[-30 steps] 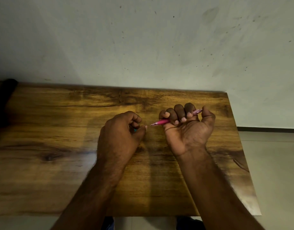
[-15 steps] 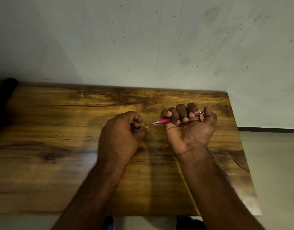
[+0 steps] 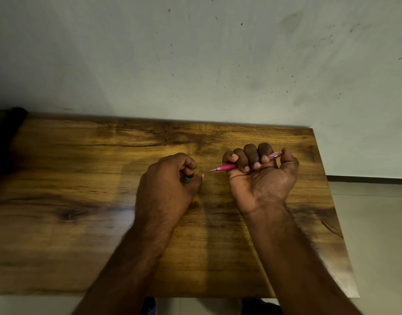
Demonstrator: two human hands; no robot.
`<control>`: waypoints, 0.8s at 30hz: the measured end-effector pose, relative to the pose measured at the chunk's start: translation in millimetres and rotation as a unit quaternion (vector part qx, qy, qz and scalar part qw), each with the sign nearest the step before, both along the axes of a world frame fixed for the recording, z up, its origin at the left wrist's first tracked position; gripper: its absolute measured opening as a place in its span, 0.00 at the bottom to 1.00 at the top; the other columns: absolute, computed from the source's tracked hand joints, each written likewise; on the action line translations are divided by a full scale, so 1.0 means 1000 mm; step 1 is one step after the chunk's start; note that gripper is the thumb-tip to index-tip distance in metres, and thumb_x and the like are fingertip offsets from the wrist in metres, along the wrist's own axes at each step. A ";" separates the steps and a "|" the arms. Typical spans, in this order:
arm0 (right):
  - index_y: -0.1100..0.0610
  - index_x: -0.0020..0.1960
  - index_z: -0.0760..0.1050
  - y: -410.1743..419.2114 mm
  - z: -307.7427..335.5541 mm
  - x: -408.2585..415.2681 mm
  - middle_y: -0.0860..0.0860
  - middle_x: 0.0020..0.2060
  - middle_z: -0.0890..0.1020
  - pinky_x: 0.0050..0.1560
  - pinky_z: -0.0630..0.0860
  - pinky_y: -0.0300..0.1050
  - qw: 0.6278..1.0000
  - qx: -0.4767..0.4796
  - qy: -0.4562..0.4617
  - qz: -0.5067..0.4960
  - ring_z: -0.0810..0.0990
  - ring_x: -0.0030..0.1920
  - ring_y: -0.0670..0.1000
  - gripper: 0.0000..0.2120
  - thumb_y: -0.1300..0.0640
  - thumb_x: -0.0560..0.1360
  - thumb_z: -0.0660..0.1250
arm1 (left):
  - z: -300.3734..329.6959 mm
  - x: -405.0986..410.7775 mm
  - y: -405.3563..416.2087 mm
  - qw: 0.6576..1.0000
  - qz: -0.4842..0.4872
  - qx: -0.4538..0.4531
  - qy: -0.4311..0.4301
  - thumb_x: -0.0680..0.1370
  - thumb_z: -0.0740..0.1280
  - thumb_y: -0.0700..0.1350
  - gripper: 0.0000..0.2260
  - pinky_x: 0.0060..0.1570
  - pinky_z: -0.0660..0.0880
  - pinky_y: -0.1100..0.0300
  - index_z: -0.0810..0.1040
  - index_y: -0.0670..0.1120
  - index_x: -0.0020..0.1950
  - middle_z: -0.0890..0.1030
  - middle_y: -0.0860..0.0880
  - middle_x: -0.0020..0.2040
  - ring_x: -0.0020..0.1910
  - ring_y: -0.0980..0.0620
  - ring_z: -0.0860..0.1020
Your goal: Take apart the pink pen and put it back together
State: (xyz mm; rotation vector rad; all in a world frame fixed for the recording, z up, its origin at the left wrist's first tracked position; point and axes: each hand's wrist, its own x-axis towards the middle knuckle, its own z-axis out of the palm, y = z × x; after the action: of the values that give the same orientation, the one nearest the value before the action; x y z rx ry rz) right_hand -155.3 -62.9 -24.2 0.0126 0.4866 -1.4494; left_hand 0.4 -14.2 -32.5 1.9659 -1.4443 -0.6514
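No text, label, brand, number or sign can be read anywhere in the head view. The pink pen (image 3: 227,166) shows no legible print on the parts of its barrel that stick out of the right hand (image 3: 261,176), and the wooden table (image 3: 82,160) carries only grain and stains

- Table (image 3: 82,223): wood with strong dark grain, smooth, a slight sheen near its right edge.
- Pink pen (image 3: 227,167): glossy plastic, its far right end translucent.
- Wall (image 3: 195,64): matt painted plaster, speckled with dark marks.
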 end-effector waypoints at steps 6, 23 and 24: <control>0.56 0.31 0.64 -0.001 0.001 0.000 0.50 0.25 0.62 0.37 0.68 0.46 1.000 -0.002 0.000 0.004 0.59 0.28 0.50 0.23 0.40 0.77 0.54 | -0.001 0.000 0.000 1.000 0.001 0.001 -0.001 0.71 0.80 0.52 0.10 0.38 0.80 0.61 0.82 0.59 0.48 0.81 0.62 0.39 0.38 0.65 0.79; 0.55 0.33 0.65 -0.001 -0.001 0.000 0.50 0.26 0.62 0.37 0.67 0.46 1.000 0.005 -0.005 0.009 0.59 0.29 0.50 0.24 0.38 0.77 0.53 | 0.003 -0.004 0.000 1.000 -0.007 0.010 -0.006 0.73 0.79 0.50 0.09 0.39 0.79 0.62 0.83 0.58 0.50 0.82 0.61 0.41 0.40 0.64 0.79; 0.55 0.33 0.65 -0.001 -0.001 0.000 0.50 0.26 0.62 0.36 0.67 0.46 1.000 0.005 -0.003 0.009 0.59 0.29 0.50 0.24 0.38 0.78 0.53 | 0.003 -0.004 0.000 1.000 -0.006 0.011 -0.005 0.73 0.79 0.50 0.09 0.40 0.80 0.60 0.83 0.58 0.50 0.82 0.61 0.41 0.40 0.64 0.79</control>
State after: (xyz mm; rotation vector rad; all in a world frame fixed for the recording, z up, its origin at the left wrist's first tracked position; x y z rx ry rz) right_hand -155.8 -63.9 -25.1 0.0191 0.4878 -1.4287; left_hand -3.4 -13.9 -29.8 1.9805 -1.4622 -0.6659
